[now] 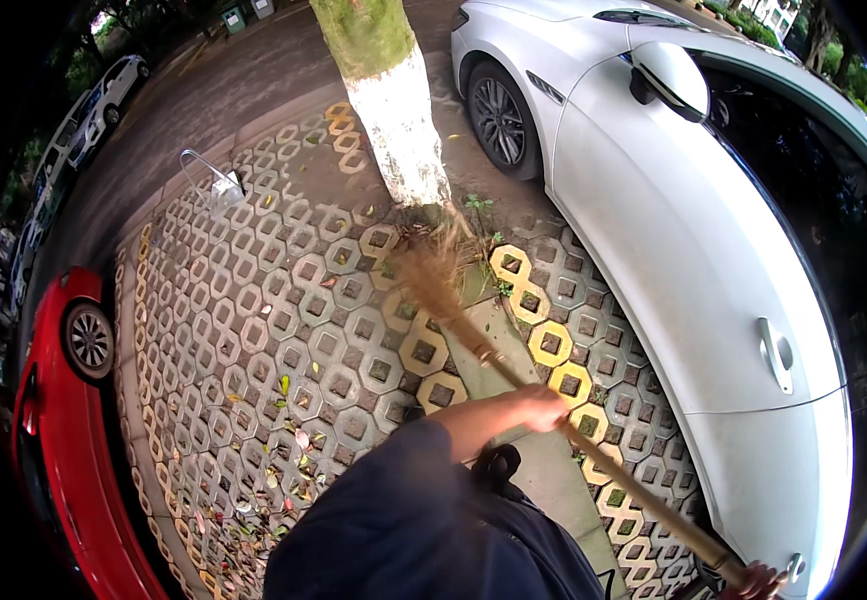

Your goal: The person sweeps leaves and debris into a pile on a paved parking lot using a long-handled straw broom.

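A long-handled straw broom [441, 296] slants across the view, its blurred bristles low beside the foot of a tree trunk [396, 127] painted white at the bottom. My left hand [542, 409] is closed around the broom's pole, a little behind the bristle binding. Near the pole's far end, at the lower right edge, my right hand [760, 581] grips it, partly cut off by the rim. Fallen leaves [283, 502] lie scattered on the openwork paving blocks at the lower left. A metal dustpan [225, 191] with an upright handle stands near the curb at the upper left.
A white car [628, 187] is parked close along the right side, its wing mirror [670, 79] jutting out. On the left stands a red car [73, 435]. Small green weeds [478, 202] grow by the trunk. Beyond the curb runs a road [201, 90] with more parked cars.
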`<state>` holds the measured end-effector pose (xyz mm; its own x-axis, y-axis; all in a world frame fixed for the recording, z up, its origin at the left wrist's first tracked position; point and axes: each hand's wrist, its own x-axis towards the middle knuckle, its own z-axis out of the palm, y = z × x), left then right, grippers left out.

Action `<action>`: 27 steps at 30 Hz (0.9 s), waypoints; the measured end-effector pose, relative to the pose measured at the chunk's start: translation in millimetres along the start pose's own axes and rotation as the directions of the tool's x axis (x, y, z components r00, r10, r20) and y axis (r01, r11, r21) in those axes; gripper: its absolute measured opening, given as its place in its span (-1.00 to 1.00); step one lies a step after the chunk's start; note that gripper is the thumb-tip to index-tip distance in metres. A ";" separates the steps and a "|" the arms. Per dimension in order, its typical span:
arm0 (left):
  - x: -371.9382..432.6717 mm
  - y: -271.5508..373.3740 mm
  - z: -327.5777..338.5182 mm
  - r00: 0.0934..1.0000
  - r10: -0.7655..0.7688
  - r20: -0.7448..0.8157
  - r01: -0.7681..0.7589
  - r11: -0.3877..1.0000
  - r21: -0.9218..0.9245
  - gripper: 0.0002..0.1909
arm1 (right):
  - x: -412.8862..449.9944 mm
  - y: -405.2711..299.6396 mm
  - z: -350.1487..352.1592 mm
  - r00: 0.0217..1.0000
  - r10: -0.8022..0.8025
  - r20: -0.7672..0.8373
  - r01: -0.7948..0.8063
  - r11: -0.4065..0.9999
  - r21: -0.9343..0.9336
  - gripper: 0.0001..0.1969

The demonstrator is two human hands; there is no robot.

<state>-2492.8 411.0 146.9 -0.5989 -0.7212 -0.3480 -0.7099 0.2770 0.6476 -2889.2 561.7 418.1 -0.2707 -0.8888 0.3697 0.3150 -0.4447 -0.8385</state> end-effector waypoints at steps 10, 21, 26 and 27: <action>-28.0 27.4 -20.6 0.964 0.184 -0.192 -0.180 0.983 0.036 -0.95 | 10.2 -49.5 24.2 0.985 -0.040 -0.167 0.048 0.998 0.045 -0.75; -64.2 -27.8 -21.0 0.946 0.029 -0.322 -0.029 1.000 0.007 -0.88 | 28.9 6.7 65.3 0.971 0.084 -0.222 -0.060 0.992 0.114 -0.78; -51.2 -48.8 -18.1 0.899 -0.039 -0.437 0.034 0.999 -0.019 -0.90 | 21.4 20.4 64.0 0.989 0.058 -0.135 -0.052 0.997 0.053 -0.75; -61.5 -66.3 -17.6 0.917 -0.095 -0.386 0.082 0.995 -0.049 -0.88 | 8.4 38.1 71.3 0.996 0.084 -0.038 -0.085 0.996 -0.005 -0.80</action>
<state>-2402.3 425.9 137.3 -0.3392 -0.9332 -0.1186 -0.7372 0.1854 0.6497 -2814.6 529.4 417.8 -0.2779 -0.9183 0.2820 0.3325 -0.3674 -0.8686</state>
